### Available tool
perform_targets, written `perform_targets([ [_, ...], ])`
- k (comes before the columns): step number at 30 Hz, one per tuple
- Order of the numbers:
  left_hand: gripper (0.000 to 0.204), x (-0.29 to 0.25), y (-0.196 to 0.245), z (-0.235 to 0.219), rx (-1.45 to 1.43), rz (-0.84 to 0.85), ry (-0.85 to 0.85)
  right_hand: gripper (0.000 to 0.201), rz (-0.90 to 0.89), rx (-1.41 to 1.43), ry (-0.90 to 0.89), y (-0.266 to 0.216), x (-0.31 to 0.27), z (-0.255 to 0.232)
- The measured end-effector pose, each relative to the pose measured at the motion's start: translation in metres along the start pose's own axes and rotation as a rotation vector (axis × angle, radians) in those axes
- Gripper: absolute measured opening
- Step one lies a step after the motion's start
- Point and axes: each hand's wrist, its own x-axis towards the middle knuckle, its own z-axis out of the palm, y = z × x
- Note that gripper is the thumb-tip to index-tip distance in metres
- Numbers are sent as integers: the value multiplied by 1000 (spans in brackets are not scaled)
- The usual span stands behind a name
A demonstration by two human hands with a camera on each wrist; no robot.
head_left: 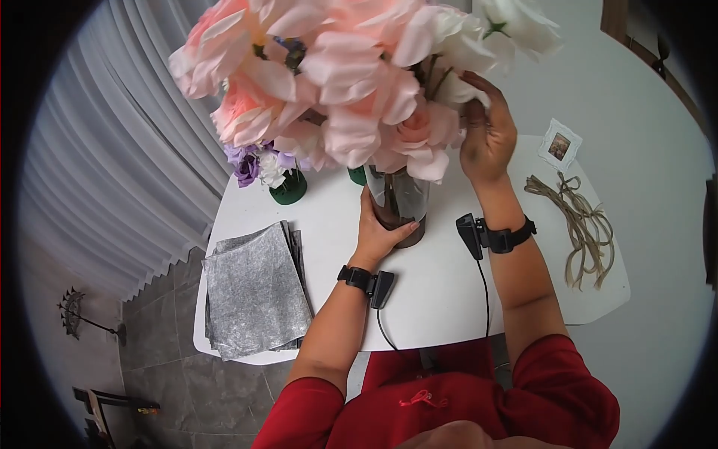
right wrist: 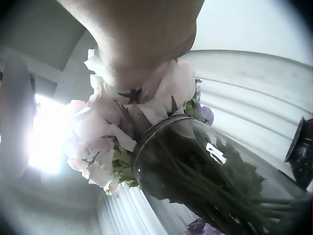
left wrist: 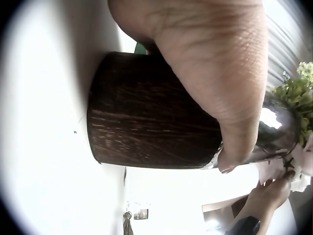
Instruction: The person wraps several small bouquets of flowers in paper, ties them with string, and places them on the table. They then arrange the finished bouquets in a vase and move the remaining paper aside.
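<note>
A large bunch of pink and white flowers [head_left: 359,82] stands in a glass vase [right wrist: 195,171] with green stems inside. The vase's lower part is a dark brown base [left wrist: 146,112], resting on the white table. My left hand [head_left: 380,233] grips the vase low down, thumb across its near side; in the left wrist view the hand [left wrist: 210,68] curves around it. My right hand [head_left: 488,135] is raised at the right side of the bunch, its fingers bent at a white flower [head_left: 458,90]; the fingertips are partly hidden among petals.
Grey sheets [head_left: 258,292] lie stacked at the table's left. Purple and white flowers [head_left: 258,166] in a green holder [head_left: 289,188] stand behind them. Tan cords [head_left: 580,224] and a small white picture frame [head_left: 559,144] lie at the right. Curtains [head_left: 127,150] hang at the left.
</note>
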Motion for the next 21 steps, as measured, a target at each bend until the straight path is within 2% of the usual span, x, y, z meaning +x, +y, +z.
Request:
perform_targets([
  [2,114,2,4,-1,-49,-11,3,24,76,96,55,-1,-1,1],
  [4,111,5,6,-4,-129,6,-50,26,112,165,22,-2,-1,5],
  [6,110,7,-4,-7,-184,-41,-67,28,486,397,-205,-9,7,-3],
  [8,109,7,-8,-8,-242,-84,-83,35,463,383,-208,-3,11,-11],
  [10,113,8,-9,-10,-283,-163,-124,36,399,558,129,1,13,-14],
  [11,113,7,-14,-9,-281,-161,-122,32,417,645,222,-1,15,-17],
  [12,114,7,-21,-8,-159,-117,-77,32,417,648,226,1,16,-14],
  [13,115,6,-27,-6,-38,-75,-36,29,382,635,226,4,18,-9],
  [14,115,5,-20,-6,-35,-79,-44,28,349,617,225,7,19,-6],
  [15,117,4,-13,-5,-31,-59,-16,38,425,621,138,8,20,-4],
  [16,118,3,-7,-3,-27,-39,15,38,428,615,140,9,21,-8],
  [17,118,2,-6,-1,-28,-41,13,40,498,360,-142,10,23,-13],
  [18,118,1,-5,2,53,29,62,43,554,100,-419,11,25,-14],
  [19,118,0,-4,3,135,99,112,36,473,242,-205,27,17,-1],
  [20,118,0,-2,3,137,100,114,36,472,245,-205,28,17,-2],
  [21,118,1,0,3,153,79,117,31,306,-17,-155,29,20,-7],
])
